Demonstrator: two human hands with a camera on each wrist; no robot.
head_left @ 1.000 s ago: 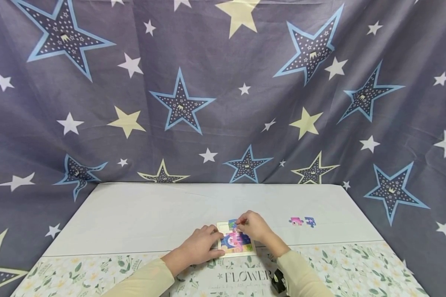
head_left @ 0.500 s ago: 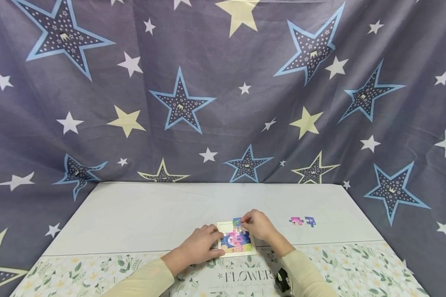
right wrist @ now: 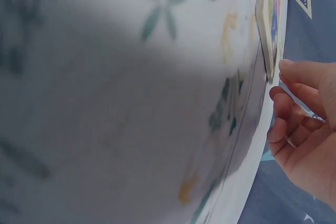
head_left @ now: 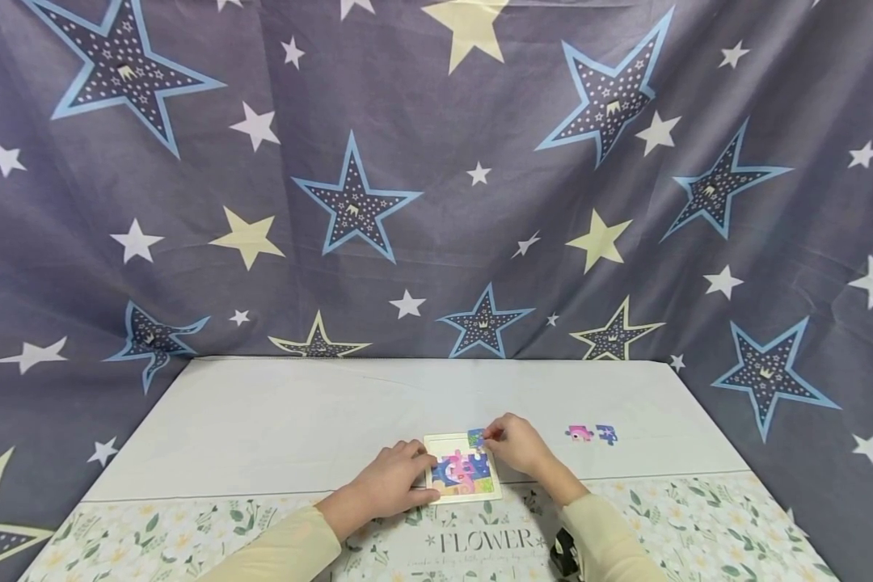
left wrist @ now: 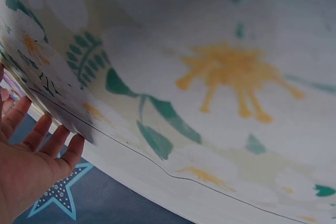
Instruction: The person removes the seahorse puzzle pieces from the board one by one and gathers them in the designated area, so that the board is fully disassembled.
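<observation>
A small jigsaw puzzle in a pale tray [head_left: 445, 446] lies on the table, its lower part filled with pink, blue and yellow pieces [head_left: 462, 472]. Bare tray shows along its upper left. My left hand [head_left: 391, 478] holds the tray's left edge, thumb lower and fingers higher. Between thumb and fingers, my right hand [head_left: 516, 443] pinches a blue-green puzzle piece [head_left: 476, 438] at the tray's upper right corner. Whether that piece lies flat, I cannot tell. The right wrist view shows the hand [right wrist: 304, 114] beside the tray's edge [right wrist: 266, 30], the piece itself hidden.
Two loose puzzle pieces, one pink [head_left: 579, 434] and one blue [head_left: 607, 435], lie to the right on the white tabletop [head_left: 298, 428]. A flower-print cloth [head_left: 211, 525] covers the near part. Behind the table hangs a star-patterned curtain [head_left: 422, 113].
My right hand has moved right with the blue-green puzzle piece, from the tray's upper middle to its upper right corner, uncovering more bare tray. The left hand has stayed in place.
</observation>
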